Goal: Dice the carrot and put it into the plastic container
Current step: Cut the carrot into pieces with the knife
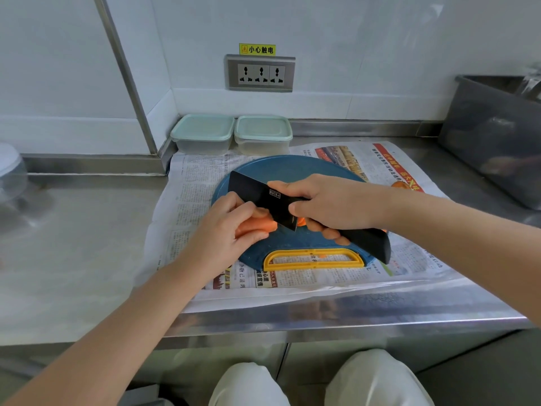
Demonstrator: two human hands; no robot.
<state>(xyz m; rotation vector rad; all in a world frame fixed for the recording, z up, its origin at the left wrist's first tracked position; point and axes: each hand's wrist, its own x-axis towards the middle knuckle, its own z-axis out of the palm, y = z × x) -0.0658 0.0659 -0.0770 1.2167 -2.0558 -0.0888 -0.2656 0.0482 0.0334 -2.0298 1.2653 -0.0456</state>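
Note:
An orange carrot [254, 225] lies on a round blue cutting board [288, 171] with a yellow handle [314, 259]. My left hand [225, 227] grips the carrot, fingers curled over it. My right hand [328, 205] holds a black knife [265, 199] by its handle, with the blade set against the carrot's right end. A small orange piece [301, 221] shows just right of the blade. Two lidded plastic containers stand at the back: one on the left [202, 133] and one on the right [263, 133], both closed.
Newspaper [187, 200] covers the steel counter [73, 253] under the board. A grey tub [497, 136] stands at the right. A wall socket [260, 73] sits above the containers. A clear round object [10, 171] is at the far left edge.

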